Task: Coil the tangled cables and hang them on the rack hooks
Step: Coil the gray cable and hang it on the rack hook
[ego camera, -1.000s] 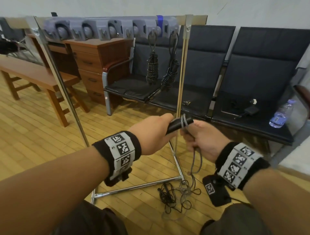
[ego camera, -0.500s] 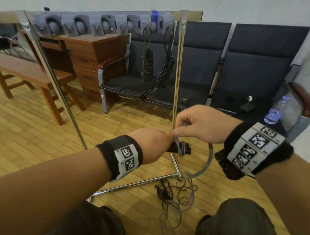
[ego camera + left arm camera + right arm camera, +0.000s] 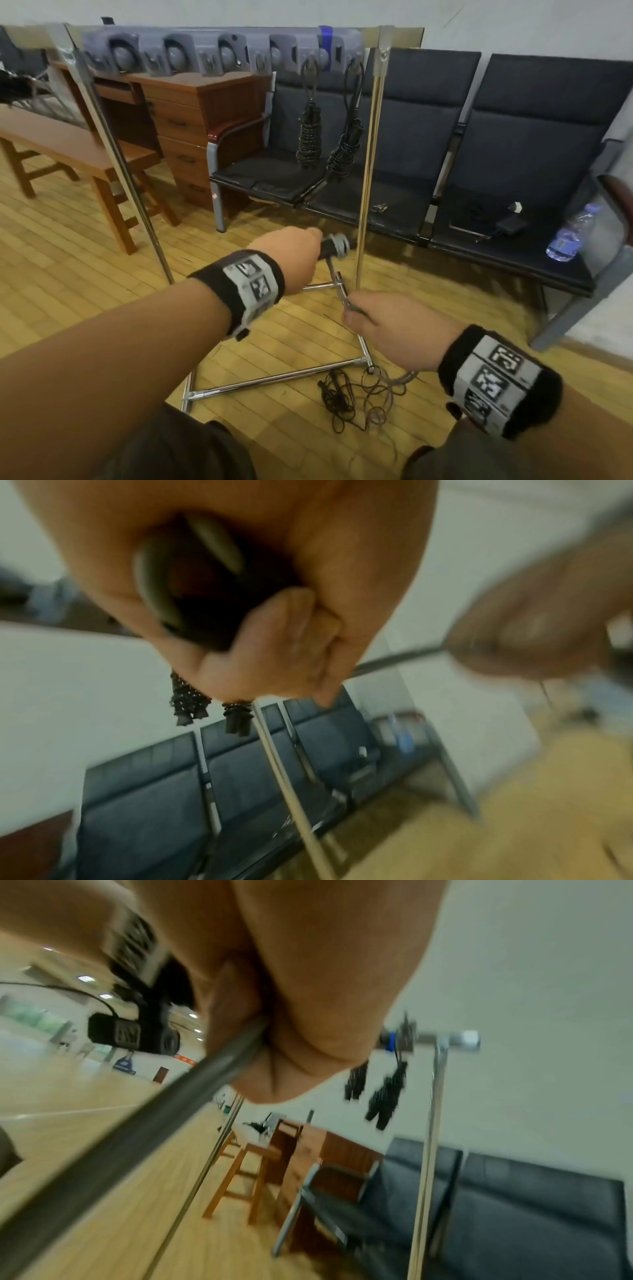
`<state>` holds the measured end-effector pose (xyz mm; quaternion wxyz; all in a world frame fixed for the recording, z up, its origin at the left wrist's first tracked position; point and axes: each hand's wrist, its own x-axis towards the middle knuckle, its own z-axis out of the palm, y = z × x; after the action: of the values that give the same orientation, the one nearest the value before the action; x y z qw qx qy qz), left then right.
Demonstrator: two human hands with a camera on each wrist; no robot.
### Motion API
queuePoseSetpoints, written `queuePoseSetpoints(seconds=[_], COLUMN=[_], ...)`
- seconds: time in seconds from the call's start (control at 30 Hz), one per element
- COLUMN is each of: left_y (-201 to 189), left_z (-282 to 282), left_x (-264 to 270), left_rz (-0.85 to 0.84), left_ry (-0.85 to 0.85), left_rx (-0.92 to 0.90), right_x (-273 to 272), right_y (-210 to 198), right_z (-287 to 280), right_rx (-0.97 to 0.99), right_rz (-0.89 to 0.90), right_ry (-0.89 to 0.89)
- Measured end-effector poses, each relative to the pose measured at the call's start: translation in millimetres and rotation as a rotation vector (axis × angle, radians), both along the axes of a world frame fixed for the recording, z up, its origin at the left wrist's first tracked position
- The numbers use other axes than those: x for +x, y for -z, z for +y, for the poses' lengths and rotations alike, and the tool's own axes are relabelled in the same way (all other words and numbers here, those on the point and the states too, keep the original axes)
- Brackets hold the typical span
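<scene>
My left hand (image 3: 294, 260) grips a black plug body (image 3: 330, 245) with grey cable turns wound round its end. From there the grey cable (image 3: 337, 281) runs taut down to my right hand (image 3: 394, 329), which pinches it low and close to me. The rest of this cable drops to a tangle of thin cables (image 3: 356, 397) on the floor by the rack's foot. Two coiled black cables (image 3: 308, 137) (image 3: 344, 150) hang from hooks on the rack's top bar (image 3: 219, 54). The left wrist view shows cable loops (image 3: 154, 582) inside my fist. In the right wrist view my fingers (image 3: 294, 1047) clamp the cable (image 3: 137, 1137).
The chrome rack's upright (image 3: 368, 171) and base bars (image 3: 274, 378) stand just ahead. Behind it are dark padded seats (image 3: 513, 154) holding a charger (image 3: 510, 224) and a water bottle (image 3: 568, 236). A wooden desk (image 3: 205, 113) and bench (image 3: 68, 150) stand at left.
My right hand has dropped from above my left hand to below it and nearer me, drawing the grey cable tight. My left hand has risen slightly, still holding the plug.
</scene>
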<state>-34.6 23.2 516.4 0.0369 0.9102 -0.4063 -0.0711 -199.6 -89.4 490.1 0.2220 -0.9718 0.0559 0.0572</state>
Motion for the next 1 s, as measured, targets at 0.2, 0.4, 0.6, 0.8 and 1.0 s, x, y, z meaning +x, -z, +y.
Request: queuePoseSetpoints(seconds=[0.2, 0.4, 0.6, 0.8, 1.0], left_y=[20, -6, -13, -2, 0], left_z=[6, 25, 17, -2, 16], left_x=[-33, -28, -13, -25, -35], left_rz=[-0.14, 0.031, 0.059, -0.046, -0.139], left_ry=[0.368, 0.299, 0.096, 0.197, 0.418], left_rx=[0.235, -0.295, -0.409, 0.281, 0.159], right_x=[13, 24, 22, 13, 12], right_y=[-70, -51, -6, -30, -66], right_z=[-22, -68, -28, 10, -19], right_rx=[-0.197, 0.63, 0.431, -0.286, -0.04], right_rz=[-0.13, -0.167, -0.089, -0.015, -0.11], right_ry=[-0.126, 0.136, 0.198, -0.134, -0.05])
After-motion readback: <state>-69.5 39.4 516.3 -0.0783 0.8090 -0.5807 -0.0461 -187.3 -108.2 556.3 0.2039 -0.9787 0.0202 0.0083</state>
